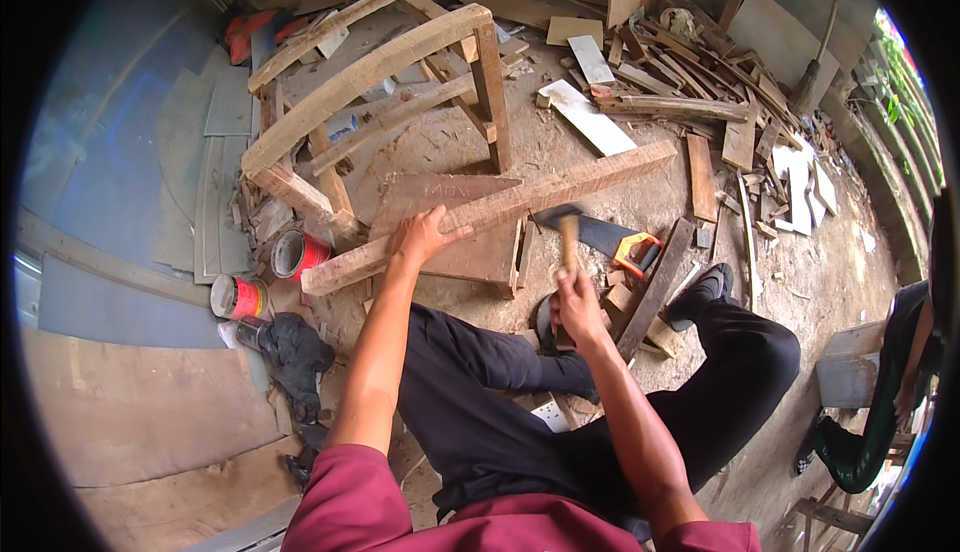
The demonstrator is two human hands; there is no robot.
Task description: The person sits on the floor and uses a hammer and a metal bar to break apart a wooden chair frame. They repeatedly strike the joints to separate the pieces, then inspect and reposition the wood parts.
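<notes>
Open sawdust floor (600,167) lies at upper centre, between the curved wooden frame (370,82) and the scrap-wood pile (700,82) at upper right. The long plank (500,214) bars the middle. A handsaw (610,240) crowds centre right; two red tins (270,272) and a dark cloth (295,347) block the left.

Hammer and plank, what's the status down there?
Left hand flat on the long wooden beam. Right hand grips the hammer, head raised beside the beam. Handsaw lies just behind it.
</notes>
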